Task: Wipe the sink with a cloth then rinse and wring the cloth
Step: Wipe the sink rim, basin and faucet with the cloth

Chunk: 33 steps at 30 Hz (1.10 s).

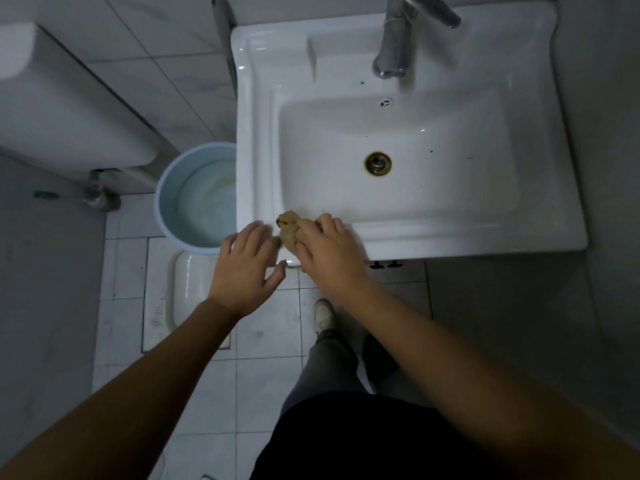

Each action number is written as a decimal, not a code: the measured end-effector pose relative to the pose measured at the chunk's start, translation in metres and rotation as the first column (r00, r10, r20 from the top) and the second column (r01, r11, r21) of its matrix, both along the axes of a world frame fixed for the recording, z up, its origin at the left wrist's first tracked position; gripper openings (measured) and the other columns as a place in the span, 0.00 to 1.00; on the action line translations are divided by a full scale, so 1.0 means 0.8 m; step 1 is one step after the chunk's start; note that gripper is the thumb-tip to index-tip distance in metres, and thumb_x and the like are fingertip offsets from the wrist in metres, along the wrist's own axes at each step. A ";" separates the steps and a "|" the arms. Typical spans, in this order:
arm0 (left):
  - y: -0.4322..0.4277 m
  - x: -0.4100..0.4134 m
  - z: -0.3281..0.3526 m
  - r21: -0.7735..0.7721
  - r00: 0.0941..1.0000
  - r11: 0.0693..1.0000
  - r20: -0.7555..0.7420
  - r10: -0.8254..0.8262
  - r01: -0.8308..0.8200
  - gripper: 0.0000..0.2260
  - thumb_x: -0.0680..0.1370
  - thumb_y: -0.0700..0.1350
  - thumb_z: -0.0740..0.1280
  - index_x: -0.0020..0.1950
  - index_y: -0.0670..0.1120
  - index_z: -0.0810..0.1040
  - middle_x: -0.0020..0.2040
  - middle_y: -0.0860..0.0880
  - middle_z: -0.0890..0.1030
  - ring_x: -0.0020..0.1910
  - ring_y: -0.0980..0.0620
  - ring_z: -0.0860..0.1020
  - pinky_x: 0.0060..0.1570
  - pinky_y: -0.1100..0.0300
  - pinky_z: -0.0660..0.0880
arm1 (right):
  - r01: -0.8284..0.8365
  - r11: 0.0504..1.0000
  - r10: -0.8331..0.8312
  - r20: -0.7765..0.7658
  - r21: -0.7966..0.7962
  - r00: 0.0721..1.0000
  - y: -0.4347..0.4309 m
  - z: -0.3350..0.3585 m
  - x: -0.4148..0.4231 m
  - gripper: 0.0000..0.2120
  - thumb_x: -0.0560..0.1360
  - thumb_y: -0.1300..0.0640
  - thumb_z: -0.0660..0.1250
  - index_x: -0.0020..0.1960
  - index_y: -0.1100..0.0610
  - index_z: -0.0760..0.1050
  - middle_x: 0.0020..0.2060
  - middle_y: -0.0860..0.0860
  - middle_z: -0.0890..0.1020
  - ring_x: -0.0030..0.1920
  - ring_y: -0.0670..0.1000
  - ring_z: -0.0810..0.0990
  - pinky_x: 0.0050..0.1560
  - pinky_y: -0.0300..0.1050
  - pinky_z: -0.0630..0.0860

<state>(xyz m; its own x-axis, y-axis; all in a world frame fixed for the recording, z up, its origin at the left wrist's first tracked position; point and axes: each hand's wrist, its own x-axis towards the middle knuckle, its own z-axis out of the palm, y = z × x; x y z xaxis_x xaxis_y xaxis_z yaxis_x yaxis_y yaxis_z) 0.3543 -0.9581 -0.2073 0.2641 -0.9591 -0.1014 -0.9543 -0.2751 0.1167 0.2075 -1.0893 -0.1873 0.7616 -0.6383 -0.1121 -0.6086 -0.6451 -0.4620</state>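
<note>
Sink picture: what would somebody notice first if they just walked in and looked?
Probably the big white sink filling the upper right, with dark specks and a rusty ring around its drain. At its near left corner, the right hand presses a bunched tan cloth on the rim, while the left hand hovers open beside it. A blue bucket sits on the floor left of the sink.

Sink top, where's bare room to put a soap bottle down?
The flat ledge left of the faucet on the sink is bare. The near left corner is crowded: the right hand presses the cloth there, with the left hand beside.
</note>
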 end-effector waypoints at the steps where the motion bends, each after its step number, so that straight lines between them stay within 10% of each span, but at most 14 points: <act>1: 0.000 -0.001 -0.002 -0.013 1.000 1.000 -0.002 0.008 -0.008 0.21 0.81 0.58 0.58 0.67 0.48 0.75 0.71 0.45 0.75 0.76 0.44 0.67 0.70 0.43 0.65 | -0.012 1.000 0.012 0.008 -0.004 1.000 -0.007 0.000 -0.011 0.22 0.78 0.52 0.62 0.71 0.52 0.70 0.53 0.54 0.77 0.53 0.55 0.74 0.50 0.47 0.71; 14: 0.008 -0.004 -0.020 -0.087 0.999 0.996 -0.022 0.033 -0.035 0.21 0.82 0.60 0.57 0.67 0.48 0.73 0.72 0.45 0.73 0.78 0.45 0.64 0.74 0.44 0.61 | 0.326 0.909 -0.385 -0.227 -0.259 0.894 -0.083 0.008 -0.141 0.18 0.79 0.51 0.61 0.67 0.58 0.71 0.55 0.60 0.76 0.53 0.59 0.75 0.53 0.53 0.74; 23: -0.003 -0.012 -0.006 -0.081 0.996 0.993 -0.017 0.085 -0.086 0.23 0.82 0.62 0.58 0.66 0.47 0.75 0.68 0.45 0.76 0.73 0.44 0.70 0.73 0.41 0.64 | 0.075 0.994 -0.082 -0.086 -0.081 0.993 0.006 0.012 -0.021 0.20 0.77 0.54 0.61 0.68 0.54 0.72 0.55 0.54 0.76 0.56 0.56 0.73 0.58 0.50 0.68; 33: -0.059 -0.070 -0.005 -0.124 0.978 0.989 -0.204 0.053 -0.080 0.22 0.81 0.61 0.58 0.67 0.49 0.74 0.68 0.46 0.76 0.67 0.45 0.73 0.68 0.46 0.68 | 0.248 0.952 -0.278 -0.170 -0.177 0.945 -0.117 0.010 -0.196 0.20 0.79 0.50 0.61 0.68 0.56 0.72 0.55 0.58 0.77 0.54 0.58 0.74 0.52 0.53 0.73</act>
<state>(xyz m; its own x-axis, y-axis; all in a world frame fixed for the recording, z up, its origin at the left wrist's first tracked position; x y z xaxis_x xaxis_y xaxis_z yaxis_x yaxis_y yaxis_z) 0.2984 -1.0055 -0.2112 0.3150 -0.9485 -0.0336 -0.8881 -0.3071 0.3419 0.0505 -1.1830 -0.1790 0.5380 -0.8335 -0.1254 -0.8330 -0.5030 -0.2306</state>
